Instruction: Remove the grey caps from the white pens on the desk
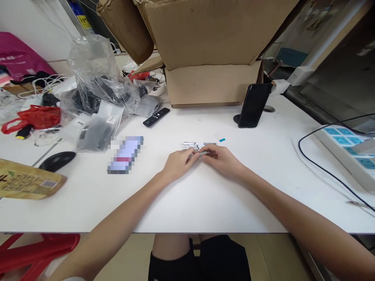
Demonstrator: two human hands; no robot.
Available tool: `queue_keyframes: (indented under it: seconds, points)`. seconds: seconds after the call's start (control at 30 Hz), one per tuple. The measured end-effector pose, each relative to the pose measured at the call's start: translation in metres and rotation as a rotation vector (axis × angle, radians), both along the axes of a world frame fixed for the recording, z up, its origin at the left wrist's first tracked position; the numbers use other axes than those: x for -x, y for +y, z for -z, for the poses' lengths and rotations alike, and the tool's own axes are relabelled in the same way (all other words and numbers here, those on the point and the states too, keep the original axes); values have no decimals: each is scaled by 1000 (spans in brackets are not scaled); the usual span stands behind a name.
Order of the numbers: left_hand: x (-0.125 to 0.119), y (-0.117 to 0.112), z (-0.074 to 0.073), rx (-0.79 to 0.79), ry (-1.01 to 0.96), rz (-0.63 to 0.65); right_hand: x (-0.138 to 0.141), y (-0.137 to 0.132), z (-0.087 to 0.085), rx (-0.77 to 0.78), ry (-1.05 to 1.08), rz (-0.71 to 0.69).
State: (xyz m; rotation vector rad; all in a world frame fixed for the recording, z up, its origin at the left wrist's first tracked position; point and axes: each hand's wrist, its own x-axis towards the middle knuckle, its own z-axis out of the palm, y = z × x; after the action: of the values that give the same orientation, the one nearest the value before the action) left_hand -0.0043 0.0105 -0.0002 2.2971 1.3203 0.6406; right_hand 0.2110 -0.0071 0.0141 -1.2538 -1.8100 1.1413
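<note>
My left hand (179,163) and my right hand (222,159) meet low over the middle of the white table (211,203). Between their pinched fingertips is a slim grey pen (202,153), mostly covered by the fingers. Just behind them lie several slim pens (187,144) with clear or white barrels, side by side; the hands partly hide these. A dark pen tip (213,143) points right from that group. Farther back on the right lies a small blue strip (222,139).
Left of the hands lie a phone (125,155) with a blurred screen and a black remote (156,117). A black phone on a stand (254,106) stands before a big cardboard box (205,86). Plastic bags (96,93) crowd the left; a power strip (345,144) and cable lie right.
</note>
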Motion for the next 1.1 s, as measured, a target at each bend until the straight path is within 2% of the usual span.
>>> queue_keyframes:
  seconds: [0.27, 0.4, 0.53, 0.87, 1.1]
  points:
    - [2, 2, 7, -8, -94, 71, 1, -2, 2, 9, -27, -14]
    - [2, 6, 11, -8, -113, 37, 2, -2, 2, -57, 9, 55]
    - [3, 7, 11, -15, -140, 63, 0, -1, 1, -109, -31, 43]
    - [0, 2, 3, 0, -102, 62, -5, 0, -1, -8, -69, -14]
    - [-2, -1, 1, -3, -47, -30, -6, -1, -12, 44, 20, 29]
